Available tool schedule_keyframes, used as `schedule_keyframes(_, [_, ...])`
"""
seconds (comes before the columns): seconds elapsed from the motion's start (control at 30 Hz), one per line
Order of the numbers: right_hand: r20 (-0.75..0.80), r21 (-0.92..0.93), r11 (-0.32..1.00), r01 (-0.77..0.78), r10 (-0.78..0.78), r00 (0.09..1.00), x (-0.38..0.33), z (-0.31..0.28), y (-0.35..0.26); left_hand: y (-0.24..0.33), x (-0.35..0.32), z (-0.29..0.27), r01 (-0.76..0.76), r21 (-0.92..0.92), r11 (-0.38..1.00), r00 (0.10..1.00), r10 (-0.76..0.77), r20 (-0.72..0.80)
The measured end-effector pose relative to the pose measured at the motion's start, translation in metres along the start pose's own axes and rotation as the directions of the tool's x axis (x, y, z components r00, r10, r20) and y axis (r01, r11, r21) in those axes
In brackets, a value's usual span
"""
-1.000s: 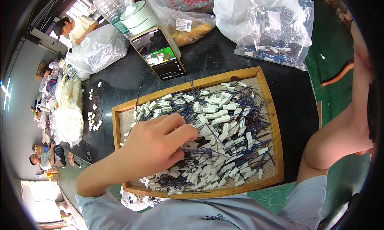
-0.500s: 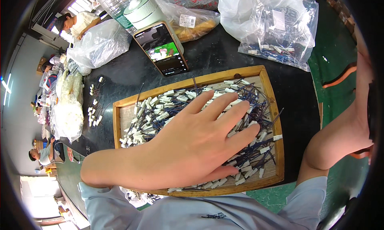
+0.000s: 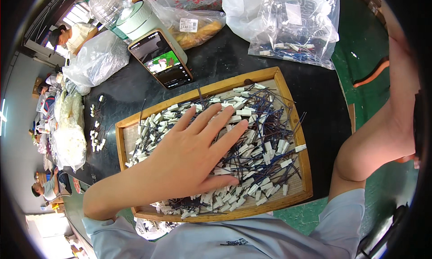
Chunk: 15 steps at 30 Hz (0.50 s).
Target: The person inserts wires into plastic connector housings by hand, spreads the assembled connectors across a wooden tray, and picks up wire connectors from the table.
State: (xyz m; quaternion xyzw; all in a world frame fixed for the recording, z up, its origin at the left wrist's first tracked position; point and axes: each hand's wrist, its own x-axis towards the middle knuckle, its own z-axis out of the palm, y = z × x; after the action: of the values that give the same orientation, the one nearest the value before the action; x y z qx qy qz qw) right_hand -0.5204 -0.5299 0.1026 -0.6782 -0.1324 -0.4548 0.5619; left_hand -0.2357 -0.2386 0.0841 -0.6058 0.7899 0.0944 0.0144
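Note:
My left hand [image 3: 198, 139] lies palm down with its fingers spread, over a heap of white plug connectors [image 3: 225, 198] on short dark wires. It appears to touch the top of the heap and grips nothing that I can see. The connectors fill a shallow wooden tray [image 3: 306, 178] near my body, and some wires stick out over its rim. Connectors under the palm are hidden. My right arm is bent and raised along the right edge, with its hand out of the picture.
A lit phone [image 3: 162, 58] leans against a pale green cup [image 3: 137, 20], beside a plastic bottle [image 3: 104, 9]. Clear bags [image 3: 297, 27] of wired parts stand at the back right. Loose connectors [image 3: 95, 135] lie left of the tray. Two people are farther off at left.
My left hand has moved left and slightly back across the heap, uncovering connectors at the tray's right side. The whole view has shifted a little.

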Motion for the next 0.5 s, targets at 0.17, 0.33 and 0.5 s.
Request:
schedule_keyframes(0.17, [0.035, -0.036, 0.999, -0.016, 0.018, 0.999, 0.014, 0.008, 0.001, 0.009, 0.023, -0.007, -0.091, -0.050, 0.995, 0.977, 0.079, -0.198])
schedule_keyframes(0.33, [0.113, 0.013, 1.000, 0.018, -0.019, 0.993, 0.046, 0.055, 0.021, 0.026, 0.081, 0.030, -0.345, 0.016, 0.939, 0.916, 0.340, -0.212])
schedule_keyframes(0.5, [0.172, 0.034, 0.999, 0.040, -0.045, 0.984, 0.022, -0.033, 0.006, 0.026, 0.092, 0.055, -0.337, 0.162, 0.928, 0.916, 0.363, -0.172])
